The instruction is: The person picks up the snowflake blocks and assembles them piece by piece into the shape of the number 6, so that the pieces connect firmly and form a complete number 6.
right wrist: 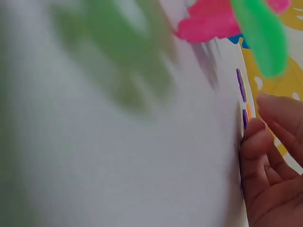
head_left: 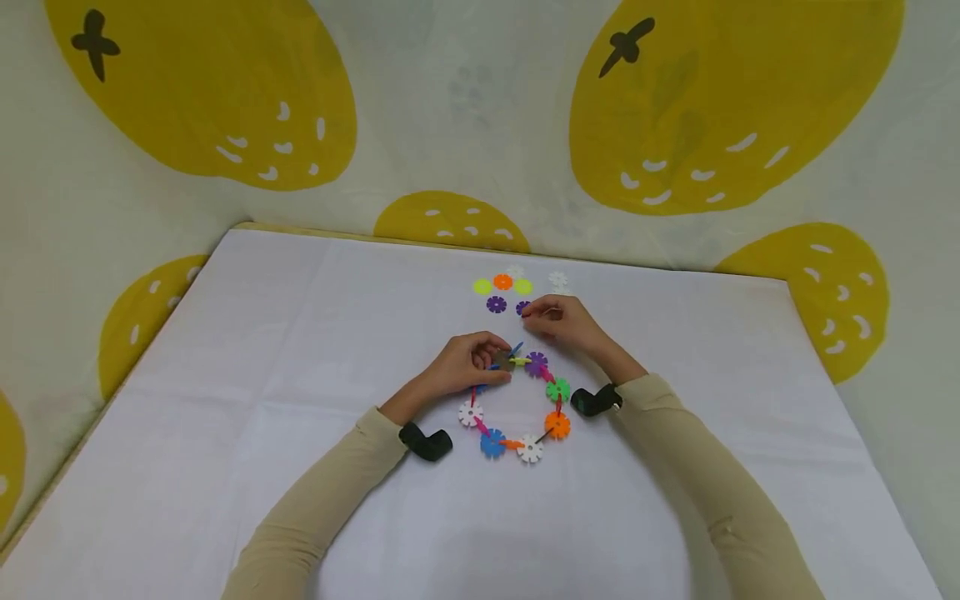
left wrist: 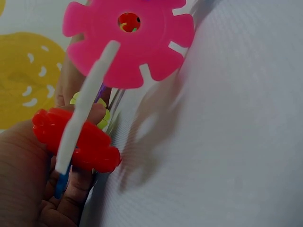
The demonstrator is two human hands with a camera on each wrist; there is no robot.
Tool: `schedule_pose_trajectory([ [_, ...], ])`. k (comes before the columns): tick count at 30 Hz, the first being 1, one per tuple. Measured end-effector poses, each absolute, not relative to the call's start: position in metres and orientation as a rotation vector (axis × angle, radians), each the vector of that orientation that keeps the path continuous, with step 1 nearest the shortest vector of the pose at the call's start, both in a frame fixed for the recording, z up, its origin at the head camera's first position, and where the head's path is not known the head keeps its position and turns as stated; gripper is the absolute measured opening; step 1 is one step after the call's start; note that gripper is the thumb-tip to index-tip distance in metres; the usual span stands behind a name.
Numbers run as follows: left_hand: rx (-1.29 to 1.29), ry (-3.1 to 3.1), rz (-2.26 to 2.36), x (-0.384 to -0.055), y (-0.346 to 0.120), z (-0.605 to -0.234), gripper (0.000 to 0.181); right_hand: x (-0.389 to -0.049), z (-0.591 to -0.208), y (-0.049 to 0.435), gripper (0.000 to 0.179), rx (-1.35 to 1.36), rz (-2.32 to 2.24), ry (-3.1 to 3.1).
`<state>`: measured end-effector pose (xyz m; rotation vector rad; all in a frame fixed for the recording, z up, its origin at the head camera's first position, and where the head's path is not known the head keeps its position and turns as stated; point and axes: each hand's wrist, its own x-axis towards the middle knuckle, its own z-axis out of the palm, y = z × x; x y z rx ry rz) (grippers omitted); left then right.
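Notched plastic snowflake discs, slotted together in many colours, form a ring (head_left: 557, 426) on the white table. At the ring's far side, my left hand (head_left: 465, 363) grips a greyish disc (head_left: 504, 360), with blue and yellow discs beside it. Pink (left wrist: 161, 56) and red (left wrist: 102, 156) discs of the ring loom close in the left wrist view. Beyond the ring, my right hand (head_left: 561, 322) has its fingertips at a loose purple disc (head_left: 522, 308). Thumb and forefinger stand slightly apart in the right wrist view, with no disc visible between them.
More loose discs lie near the table's far edge: another purple one (head_left: 496, 305), an orange one (head_left: 502, 282), yellow ones (head_left: 482, 287) and white ones (head_left: 558, 278). A cloth printed with yellow fruit (head_left: 465, 218) hangs behind the table.
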<state>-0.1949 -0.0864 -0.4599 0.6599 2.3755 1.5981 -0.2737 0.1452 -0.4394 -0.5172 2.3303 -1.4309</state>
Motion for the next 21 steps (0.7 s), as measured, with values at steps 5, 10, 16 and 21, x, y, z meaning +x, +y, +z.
schedule_pose_trajectory([
  [5,0.634,2.365,1.587,-0.1938,-0.0871,-0.457,0.039,-0.2766,-0.4394,0.1381,0.033,-0.384,-1.473,2.373],
  [10,0.631,2.363,1.587,-0.1948,-0.0874,-0.4573,0.039,-0.28,-0.44,0.1367,0.039,-0.321,-1.432,2.413],
  [16,0.633,2.374,1.585,-0.1963,-0.0868,-0.4585,0.039,-0.2789,-0.4368,0.137,0.035,-0.331,-1.383,2.45],
  [21,0.621,2.378,1.58,-0.197,-0.0865,-0.4585,0.039,-0.2773,-0.4364,0.1381,0.036,-0.307,-1.411,2.411],
])
